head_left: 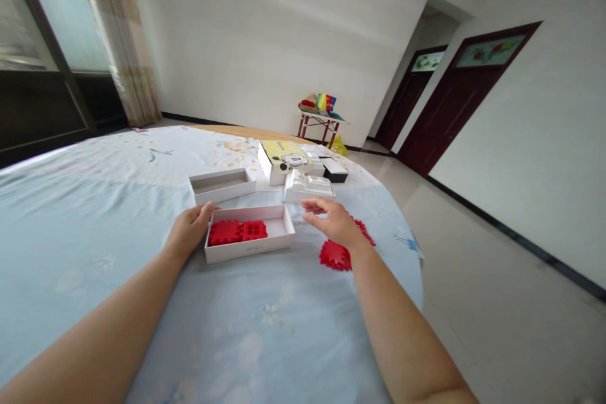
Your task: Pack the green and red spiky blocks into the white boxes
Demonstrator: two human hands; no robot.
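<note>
Looked bright, lit chiefly from the window (84, 9) at far left. Fell softly across the wall (265, 31) in faint bands and shone dully on the floor (414, 192) at right. Cast weak, soft-edged shadows on the tablecloth (213, 322). Leaned and stretched toward the edges, blurred at far left, and darkened in the far right corner.

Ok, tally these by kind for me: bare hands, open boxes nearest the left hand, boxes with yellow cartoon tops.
Bare hands, left hand and right hand: 2
Open boxes, white box with red pieces and grey-lined box: 2
Yellow-topped cartoon box: 1
Total: 5
</note>
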